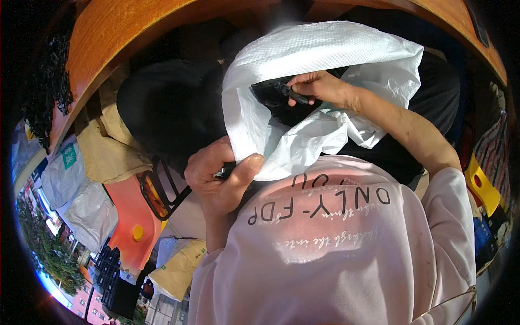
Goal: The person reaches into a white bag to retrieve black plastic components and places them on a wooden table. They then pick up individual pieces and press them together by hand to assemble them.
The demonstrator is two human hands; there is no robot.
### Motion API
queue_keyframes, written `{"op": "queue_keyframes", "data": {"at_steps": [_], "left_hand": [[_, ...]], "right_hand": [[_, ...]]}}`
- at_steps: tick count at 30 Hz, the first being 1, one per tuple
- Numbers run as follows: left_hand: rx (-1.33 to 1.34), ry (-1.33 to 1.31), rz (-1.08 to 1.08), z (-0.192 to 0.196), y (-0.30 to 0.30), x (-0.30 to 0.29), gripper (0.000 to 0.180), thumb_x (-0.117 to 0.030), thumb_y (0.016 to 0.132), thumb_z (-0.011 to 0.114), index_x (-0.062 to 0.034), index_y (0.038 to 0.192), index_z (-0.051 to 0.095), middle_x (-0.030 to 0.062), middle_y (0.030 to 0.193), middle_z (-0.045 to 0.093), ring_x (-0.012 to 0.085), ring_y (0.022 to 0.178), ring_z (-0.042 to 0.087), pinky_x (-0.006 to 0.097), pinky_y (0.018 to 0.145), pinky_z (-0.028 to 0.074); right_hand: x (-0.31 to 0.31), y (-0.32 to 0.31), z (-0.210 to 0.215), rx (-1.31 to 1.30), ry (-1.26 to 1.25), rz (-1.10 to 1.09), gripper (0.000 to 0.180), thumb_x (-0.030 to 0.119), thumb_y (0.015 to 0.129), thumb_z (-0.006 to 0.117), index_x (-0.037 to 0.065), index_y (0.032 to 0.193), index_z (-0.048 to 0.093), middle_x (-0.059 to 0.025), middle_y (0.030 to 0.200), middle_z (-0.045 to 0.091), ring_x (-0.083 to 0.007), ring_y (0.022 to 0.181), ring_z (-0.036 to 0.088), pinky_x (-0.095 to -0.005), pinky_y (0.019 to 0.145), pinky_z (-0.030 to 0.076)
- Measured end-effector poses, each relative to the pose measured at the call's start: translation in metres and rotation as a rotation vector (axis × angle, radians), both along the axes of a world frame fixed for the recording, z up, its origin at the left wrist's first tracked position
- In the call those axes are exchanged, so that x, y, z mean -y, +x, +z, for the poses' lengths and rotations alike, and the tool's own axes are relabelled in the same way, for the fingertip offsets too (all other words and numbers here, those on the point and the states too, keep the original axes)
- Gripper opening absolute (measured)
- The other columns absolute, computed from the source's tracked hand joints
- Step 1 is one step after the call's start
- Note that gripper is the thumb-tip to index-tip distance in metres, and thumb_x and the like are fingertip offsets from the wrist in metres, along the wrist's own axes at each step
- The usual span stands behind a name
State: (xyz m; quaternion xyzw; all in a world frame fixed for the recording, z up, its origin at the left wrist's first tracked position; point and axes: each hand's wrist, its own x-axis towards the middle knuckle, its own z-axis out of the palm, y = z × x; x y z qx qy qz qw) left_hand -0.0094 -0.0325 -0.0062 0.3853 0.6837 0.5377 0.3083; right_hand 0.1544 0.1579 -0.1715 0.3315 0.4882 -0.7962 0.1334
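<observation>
Head view: left hand (pixel 221 176) pinches white sack (pixel 325 49), right hand (pixel 327 89) dark piece (pixel 298 96) slanting down rightward

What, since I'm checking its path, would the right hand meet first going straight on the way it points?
Probably the dark items inside the white bag, just left of the right hand; then the bag's left wall. Depth inside is unclear.
</observation>
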Motion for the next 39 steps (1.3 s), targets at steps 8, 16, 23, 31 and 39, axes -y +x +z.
{"op": "queue_keyframes", "data": {"at_steps": [8,16,23,31,39], "left_hand": [[0.000,-0.023,0.003,0.002,0.005,0.001,0.012,0.003,0.067,0.074,0.0020,0.071,0.063,0.0074,0.071,0.068,0.0098,0.061,0.060,0.024,0.059,0.045],[-0.038,-0.049,-0.088,0.001,0.004,0.004,0.012,0.005,0.064,0.073,0.0010,0.069,0.062,0.0093,0.065,0.065,0.0155,0.055,0.063,0.026,0.054,0.044],[-0.018,0.009,-0.096,0.001,0.012,-0.003,0.012,0.005,0.064,0.072,0.0011,0.067,0.060,0.0088,0.061,0.062,0.0146,0.052,0.059,0.027,0.052,0.042],[-0.036,0.015,-0.103,0.003,0.014,-0.006,0.013,0.006,0.064,0.072,0.0005,0.069,0.061,0.0090,0.063,0.064,0.0144,0.053,0.061,0.027,0.053,0.043],[-0.031,0.000,-0.091,0.005,0.015,-0.004,0.012,0.006,0.066,0.071,0.0000,0.070,0.061,0.0090,0.066,0.066,0.0134,0.056,0.063,0.026,0.054,0.044]], "right_hand": [[0.048,0.003,-0.019,-0.278,1.270,0.751,0.048,0.017,0.086,0.060,0.007,0.133,0.058,-0.0148,0.151,0.044,-0.0360,0.127,0.052,-0.0424,0.096,0.053],[0.075,-0.005,-0.041,-0.121,0.497,1.359,0.066,0.034,0.088,0.058,0.005,0.145,0.043,-0.0212,0.138,0.055,-0.0386,0.120,0.059,-0.0449,0.092,0.053],[0.097,-0.010,-0.074,-0.224,0.889,0.793,0.049,0.026,0.089,0.055,0.002,0.131,0.060,-0.0298,0.132,0.057,-0.0403,0.090,0.065,-0.0470,0.080,0.056],[0.094,-0.015,-0.100,-0.519,1.556,1.213,0.044,0.031,0.085,0.057,-0.006,0.107,0.068,-0.0259,0.095,0.064,-0.0378,0.081,0.067,-0.0582,0.055,0.055],[0.091,-0.005,-0.095,-0.407,1.228,1.150,0.032,0.025,0.084,0.057,-0.001,0.096,0.072,-0.0255,0.098,0.068,-0.0396,0.089,0.069,-0.0558,0.069,0.057]]}}
